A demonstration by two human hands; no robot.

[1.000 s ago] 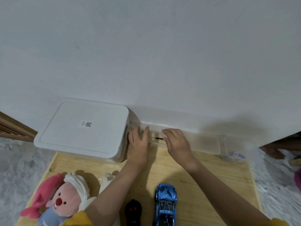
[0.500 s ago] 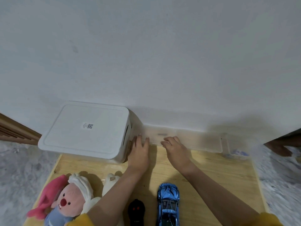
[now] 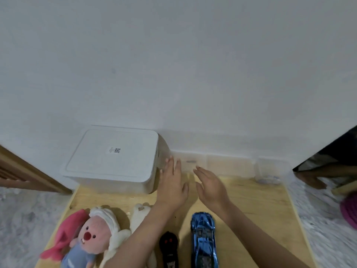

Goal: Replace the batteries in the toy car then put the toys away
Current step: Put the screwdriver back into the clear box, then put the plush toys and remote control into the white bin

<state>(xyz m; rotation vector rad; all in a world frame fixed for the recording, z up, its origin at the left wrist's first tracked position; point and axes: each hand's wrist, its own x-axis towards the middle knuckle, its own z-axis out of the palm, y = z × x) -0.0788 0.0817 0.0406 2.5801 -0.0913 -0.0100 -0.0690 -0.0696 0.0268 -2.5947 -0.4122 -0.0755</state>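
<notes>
At 12 o'clock on the wooden table (image 3: 251, 200), both hands hovered by the clear flat case (image 3: 228, 167) against the wall. Left hand (image 3: 172, 187): fingers straight, holding nothing, tips near the white storage box (image 3: 114, 157). Right hand (image 3: 211, 185): fingers loosely extended, empty. Toy car (image 3: 203, 240) sat at 6 o'clock, untouched, black remote (image 3: 169, 246) just beside it at its 9. Plush toy (image 3: 87, 236) at 7 o'clock.

Step, my read: fetching tool/batteries from the case; a dark thin item showed inside, too blurred to identify. Car hatch not yet opened. Next move needs the case lid lifted and the item pinched out.

Diff vs half a second ago: both hands had pulled back off the case edge and lifted; the case looked shut. Car, remote, plush unmoved.
</notes>
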